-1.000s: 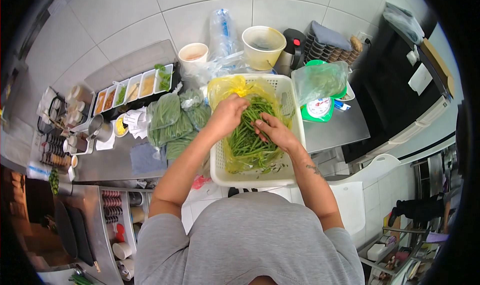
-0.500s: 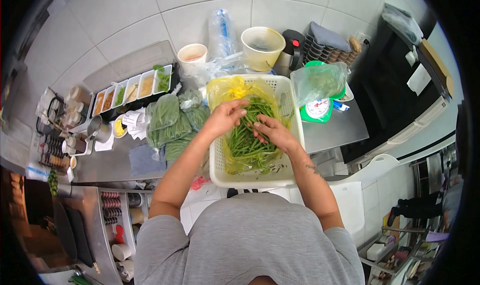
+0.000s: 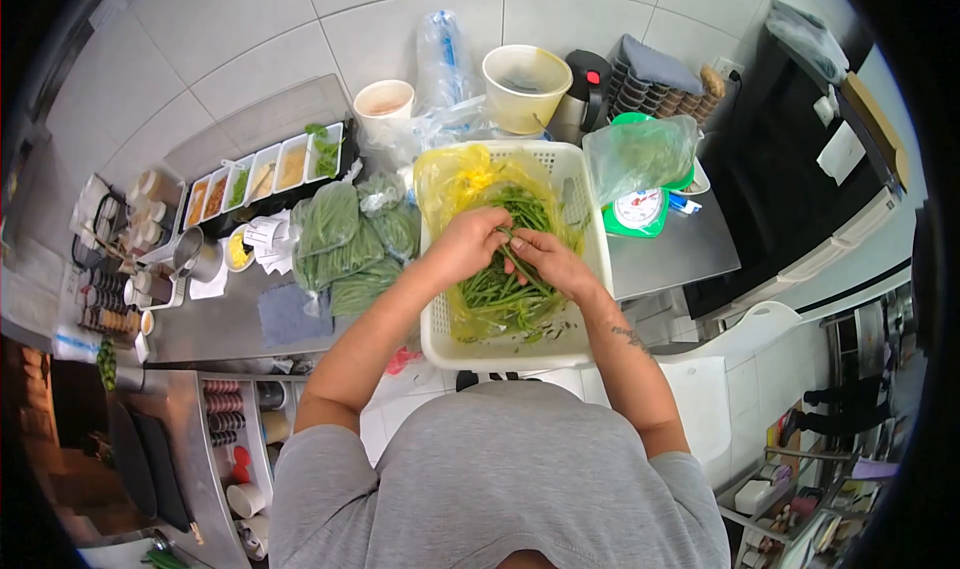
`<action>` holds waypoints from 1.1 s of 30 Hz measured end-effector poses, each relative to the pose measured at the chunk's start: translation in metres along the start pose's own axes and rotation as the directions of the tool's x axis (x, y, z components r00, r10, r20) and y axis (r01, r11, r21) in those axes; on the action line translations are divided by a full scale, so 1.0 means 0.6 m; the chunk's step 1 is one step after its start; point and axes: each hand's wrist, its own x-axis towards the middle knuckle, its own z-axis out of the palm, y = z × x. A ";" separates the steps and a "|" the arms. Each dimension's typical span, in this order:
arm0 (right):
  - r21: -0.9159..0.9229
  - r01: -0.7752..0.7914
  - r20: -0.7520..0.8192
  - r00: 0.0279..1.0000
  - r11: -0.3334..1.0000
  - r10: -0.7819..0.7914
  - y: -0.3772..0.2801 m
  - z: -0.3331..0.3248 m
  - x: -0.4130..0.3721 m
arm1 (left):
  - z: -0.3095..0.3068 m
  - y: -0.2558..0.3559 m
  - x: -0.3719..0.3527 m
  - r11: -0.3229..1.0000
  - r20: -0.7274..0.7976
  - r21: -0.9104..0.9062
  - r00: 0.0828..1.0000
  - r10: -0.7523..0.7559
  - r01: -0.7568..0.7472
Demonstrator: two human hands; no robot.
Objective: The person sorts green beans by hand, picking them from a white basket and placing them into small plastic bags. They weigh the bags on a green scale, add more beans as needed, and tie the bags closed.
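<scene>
Long green beans (image 3: 500, 294) lie in an open yellow plastic bag (image 3: 440, 179) inside a white perforated basket (image 3: 597, 259). Above the beans my left hand (image 3: 470, 244) is closed, its fingertips pinching a few bean stalks. My right hand (image 3: 548, 261) touches the same stalks from the right, thumb and fingers closed round them. The two hands nearly meet at the fingertips. Short bean bits are scattered on the basket's floor near the front.
Bagged green beans (image 3: 330, 234) are piled left of the basket. Behind stand a yellowish bucket (image 3: 525, 104), a white tub (image 3: 384, 104) and a thermos (image 3: 585, 89). A green scale (image 3: 637, 212) is at the right, a condiment tray (image 3: 265, 177) at the left.
My left hand has moved right and slightly down, closing on stalks beside my right hand. My right hand's fingers have drawn together.
</scene>
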 end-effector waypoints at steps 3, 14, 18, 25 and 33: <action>-0.008 -0.015 0.008 1.000 1.000 0.015 -0.010 0.000 -0.005 | -0.005 0.018 -0.001 0.989 0.051 -0.128 0.996 -0.067 0.073; -0.062 -0.048 0.020 0.999 0.997 0.049 0.013 -0.012 -0.001 | 0.009 0.005 -0.009 0.995 0.053 0.016 0.994 -0.098 0.097; -0.442 0.072 -0.150 0.977 0.894 -0.153 0.025 -0.008 0.004 | 0.016 -0.010 -0.015 0.944 0.148 0.328 0.988 -0.037 -0.014; -0.573 0.065 -0.134 0.976 0.817 -0.172 0.017 -0.010 -0.002 | 0.006 -0.021 -0.006 0.940 0.243 0.291 0.964 0.105 -0.176; -0.240 -0.008 -0.246 0.968 0.971 -0.052 0.027 0.019 0.007 | 0.059 -0.001 0.002 0.945 -0.094 0.196 0.965 -0.246 0.260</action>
